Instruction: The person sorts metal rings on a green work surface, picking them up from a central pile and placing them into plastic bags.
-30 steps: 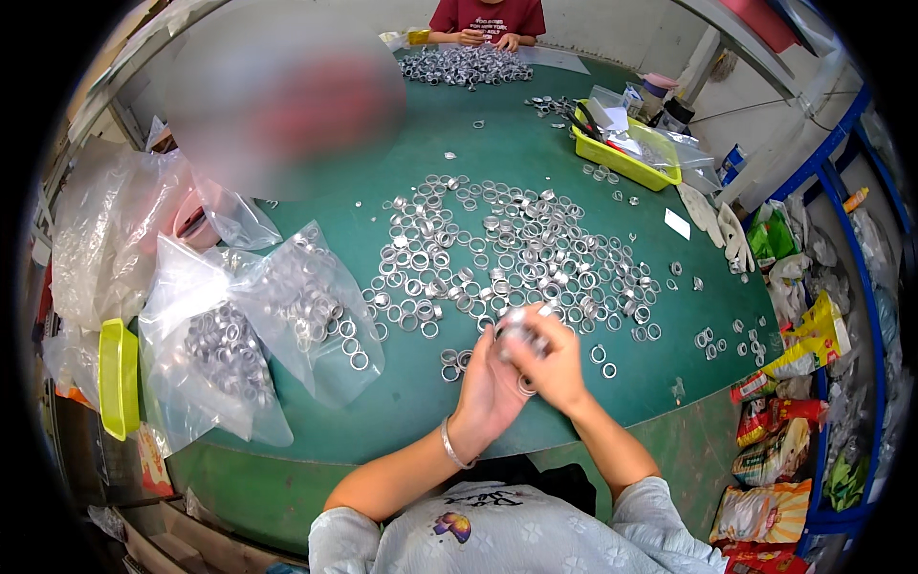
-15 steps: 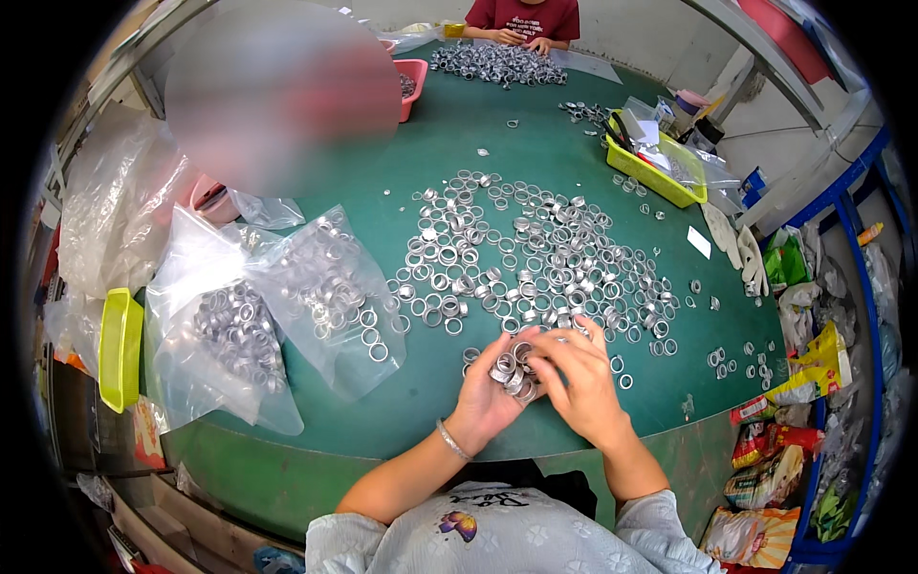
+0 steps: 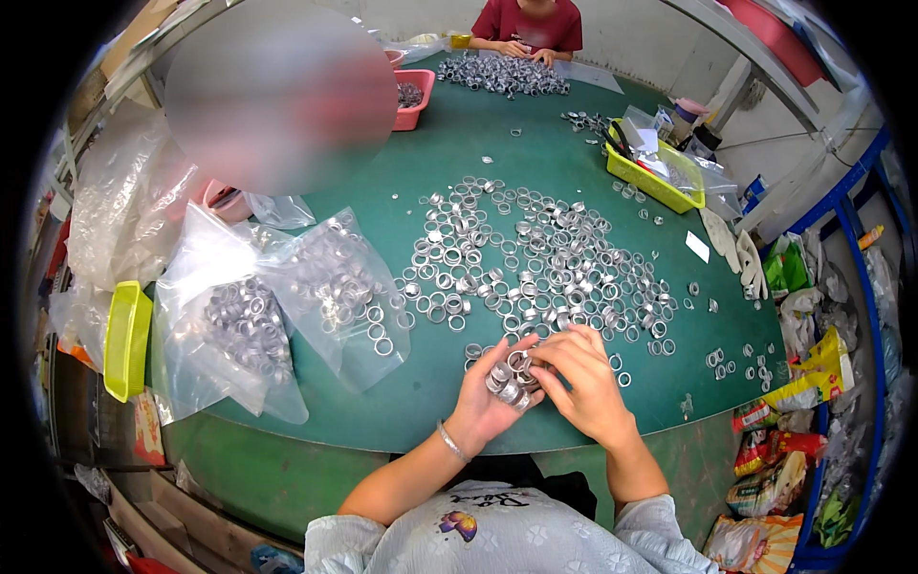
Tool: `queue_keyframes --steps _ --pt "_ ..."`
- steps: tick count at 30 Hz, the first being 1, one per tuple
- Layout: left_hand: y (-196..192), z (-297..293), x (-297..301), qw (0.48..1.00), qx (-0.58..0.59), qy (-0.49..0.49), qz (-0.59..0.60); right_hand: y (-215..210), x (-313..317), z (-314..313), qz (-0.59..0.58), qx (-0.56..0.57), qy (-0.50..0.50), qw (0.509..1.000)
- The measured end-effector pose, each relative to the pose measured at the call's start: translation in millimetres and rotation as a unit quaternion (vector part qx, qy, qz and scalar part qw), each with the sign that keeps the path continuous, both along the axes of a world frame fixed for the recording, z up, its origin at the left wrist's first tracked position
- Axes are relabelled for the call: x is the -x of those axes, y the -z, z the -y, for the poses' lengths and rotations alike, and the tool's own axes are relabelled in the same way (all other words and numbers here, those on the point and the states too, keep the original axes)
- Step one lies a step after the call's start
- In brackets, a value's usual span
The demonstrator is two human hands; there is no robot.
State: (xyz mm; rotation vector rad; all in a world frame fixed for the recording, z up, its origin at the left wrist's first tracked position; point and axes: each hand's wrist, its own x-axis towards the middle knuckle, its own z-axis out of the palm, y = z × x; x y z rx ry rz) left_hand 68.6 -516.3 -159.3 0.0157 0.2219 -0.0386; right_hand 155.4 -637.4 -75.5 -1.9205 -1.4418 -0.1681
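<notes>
Several silvery metal rings (image 3: 507,386) lie gathered in my left hand (image 3: 481,409), its palm turned up and fingers curled round them near the table's front edge. My right hand (image 3: 585,390) is bent over the same handful, thumb and fingertips pinching a ring (image 3: 520,361) at its upper side. Just beyond both hands, a wide scatter of loose metal rings (image 3: 555,258) covers the middle of the green table (image 3: 382,421). To the left, clear plastic bags (image 3: 277,407) hold more rings, and a few rings (image 3: 381,330) show near the right bag's edge.
A yellow-green basket (image 3: 655,182) with tools and bags stands at the far right, near white gloves (image 3: 736,249). A red basket (image 3: 411,117) sits at the back. Across the table a person in a red shirt (image 3: 535,29) handles a ring pile. An upright yellow-green tray (image 3: 127,340) is left.
My right fingers have shifted slightly on the handful, and one ring now stands up between the fingertips. The whole view has tilted a little; the scattered rings look unchanged.
</notes>
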Motion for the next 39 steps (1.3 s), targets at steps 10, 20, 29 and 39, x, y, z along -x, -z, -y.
queue_keyframes --steps 10,20,29,39 --pt "-35 -47 119 0.949 0.009 -0.272 -0.159 22 11 10 -0.113 -0.035 0.019 0.993" --pt "-66 -155 193 0.829 -0.099 -0.536 -0.124 28 22 -3 -0.14 0.021 -0.049 0.989" --pt "-70 -127 188 0.875 -0.04 -0.482 -0.016 37 27 1 -0.168 0.071 -0.052 0.982" --pt "-70 -103 192 0.897 -0.019 -0.436 -0.077 41 38 -14 -0.184 0.091 -0.073 0.976"
